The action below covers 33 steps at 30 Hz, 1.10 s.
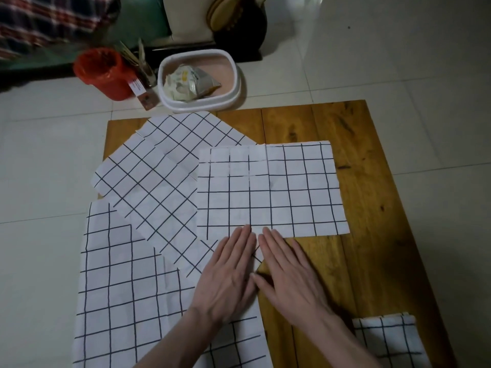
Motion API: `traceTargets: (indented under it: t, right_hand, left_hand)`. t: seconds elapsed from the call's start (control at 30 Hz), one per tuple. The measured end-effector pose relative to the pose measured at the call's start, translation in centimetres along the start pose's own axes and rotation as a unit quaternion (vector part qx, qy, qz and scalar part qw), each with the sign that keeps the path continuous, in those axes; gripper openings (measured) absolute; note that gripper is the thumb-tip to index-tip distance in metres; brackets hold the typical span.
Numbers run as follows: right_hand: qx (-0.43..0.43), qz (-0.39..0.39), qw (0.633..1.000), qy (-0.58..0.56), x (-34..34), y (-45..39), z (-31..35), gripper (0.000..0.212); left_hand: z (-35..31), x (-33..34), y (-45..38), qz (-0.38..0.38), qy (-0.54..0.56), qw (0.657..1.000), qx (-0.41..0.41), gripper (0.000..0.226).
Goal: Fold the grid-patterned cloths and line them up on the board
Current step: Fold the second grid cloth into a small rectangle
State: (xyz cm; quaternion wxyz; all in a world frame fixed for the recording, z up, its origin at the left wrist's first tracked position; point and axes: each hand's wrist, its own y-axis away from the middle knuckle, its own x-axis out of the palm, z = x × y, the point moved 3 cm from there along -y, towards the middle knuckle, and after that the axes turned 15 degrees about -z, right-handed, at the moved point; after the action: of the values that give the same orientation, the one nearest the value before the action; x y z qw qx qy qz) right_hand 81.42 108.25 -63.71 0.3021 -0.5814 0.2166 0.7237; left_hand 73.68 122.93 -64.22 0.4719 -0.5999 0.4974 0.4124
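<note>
Both hands, left hand (pixel 228 272) and right hand (pixel 284 272), are lying flat-fingered, fingertips touching the near edge of the rectangular cloth (pixel 271 189) stretching crosswise just ahead.

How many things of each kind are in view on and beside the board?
Grid-patterned cloths: 4
Wooden board: 1
Red bucket: 1
White tub: 1
Total: 7
</note>
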Motion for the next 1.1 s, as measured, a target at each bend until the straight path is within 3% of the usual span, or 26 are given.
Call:
traceTargets:
  t: [0.3,0.87,1.1]
  right_hand:
    - [0.017,0.026,1.000,-0.001,-0.1,0.6,-1.9,0.074]
    - [0.171,0.011,0.985,0.033,-1.9,3.5,-10.5,0.078]
    - [0.204,0.001,0.978,0.036,-2.4,3.6,-10.9,0.080]
  left_hand:
    - [2.2,-0.7,0.8,0.008,-0.001,1.000,-0.005,0.069]
    - [4.1,-1.3,1.5,-0.004,0.003,1.000,-0.007,0.065]
    - [4.1,-1.1,1.5,-0.001,0.002,1.000,-0.015,0.066]
